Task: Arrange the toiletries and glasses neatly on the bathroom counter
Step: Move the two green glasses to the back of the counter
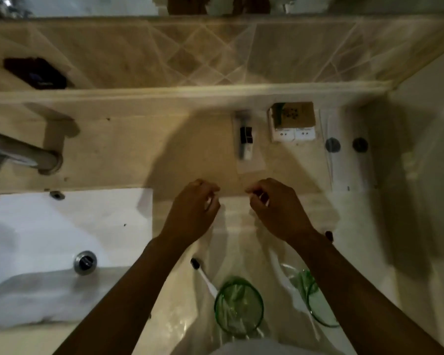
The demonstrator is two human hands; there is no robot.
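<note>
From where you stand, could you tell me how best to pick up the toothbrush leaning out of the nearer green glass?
Pinch the toothbrush on its bare white handle below the dark bristle head, coming from its left; the green glass holds its lower end.

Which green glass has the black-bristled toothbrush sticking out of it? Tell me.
The green glass nearer the sink, between the forearms: its toothbrush leans out toward the sink. The other green glass sits partly hidden under the right forearm.
</note>
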